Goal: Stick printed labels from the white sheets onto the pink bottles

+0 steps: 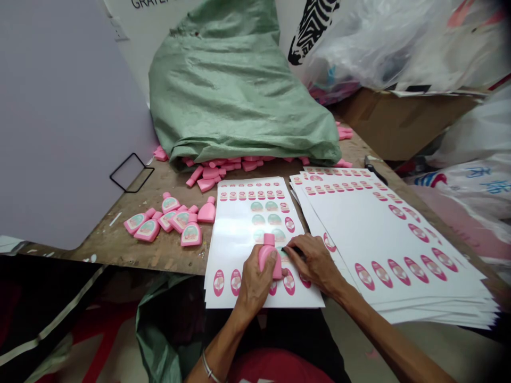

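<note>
Left hand closed on a pink bottle, right hand pinched over the sticker sheet

The left hand (255, 276) was clenched lightly around a pink bottle (270, 258), thumb on its front, its cap pointing toward the far edge of the bench (128, 213). The bottle was above the near part of the sticker sheet (235, 239), which hung past the bench's near edge. The right hand (313, 260) was just beside it, thumb and fingers drawn together on a small dark item (294, 251), too small to identify, by a green sticker.

Toward the bench's left end, labelled bottles (191, 234) lay in a loose cluster. A stack of sheets (399, 239) lay along the right edge. A green sack (239, 96) stood toward the far edge, pink bottles spilling out at its base.
</note>
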{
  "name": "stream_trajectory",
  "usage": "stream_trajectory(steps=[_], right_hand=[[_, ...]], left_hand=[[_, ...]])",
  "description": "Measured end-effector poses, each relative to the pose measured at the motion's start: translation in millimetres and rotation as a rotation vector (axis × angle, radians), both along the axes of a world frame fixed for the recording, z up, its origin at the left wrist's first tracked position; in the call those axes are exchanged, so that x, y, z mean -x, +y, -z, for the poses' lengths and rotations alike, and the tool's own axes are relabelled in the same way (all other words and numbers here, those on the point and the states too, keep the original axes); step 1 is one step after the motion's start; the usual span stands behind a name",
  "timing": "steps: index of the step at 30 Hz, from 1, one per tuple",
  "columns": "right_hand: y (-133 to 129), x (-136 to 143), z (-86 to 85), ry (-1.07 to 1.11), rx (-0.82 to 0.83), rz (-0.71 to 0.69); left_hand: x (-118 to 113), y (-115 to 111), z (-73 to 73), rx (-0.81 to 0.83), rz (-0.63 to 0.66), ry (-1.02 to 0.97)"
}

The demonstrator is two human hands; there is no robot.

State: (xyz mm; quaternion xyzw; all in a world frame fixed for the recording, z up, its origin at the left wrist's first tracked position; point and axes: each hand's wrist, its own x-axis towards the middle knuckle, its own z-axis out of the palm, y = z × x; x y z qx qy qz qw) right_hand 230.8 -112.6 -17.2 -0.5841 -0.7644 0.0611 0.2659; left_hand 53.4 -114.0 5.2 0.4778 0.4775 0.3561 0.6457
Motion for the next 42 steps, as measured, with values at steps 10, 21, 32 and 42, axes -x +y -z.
stream_trajectory(steps=[10,21,32,42], right_hand=[[1.1,-3.5,-2.1,-0.075,-0.018,-0.01],[-1.3,-6.6,-6.5,-0.116,-0.026,-0.006],[6.0,-11.3,-7.2,-0.11,-0.013,-0.062],[8.8,-10.1,-7.0,-0.007,0.066,-0.029]], left_hand=[[0.1,0.2,-0.5,-0.015,-0.005,0.002],[0.6,-0.5,-2.0,-0.011,0.002,-0.001],[1.7,-0.4,1.4,-0.017,0.007,0.013],[0.9,0.6,3.0,-0.019,0.002,-0.01]])
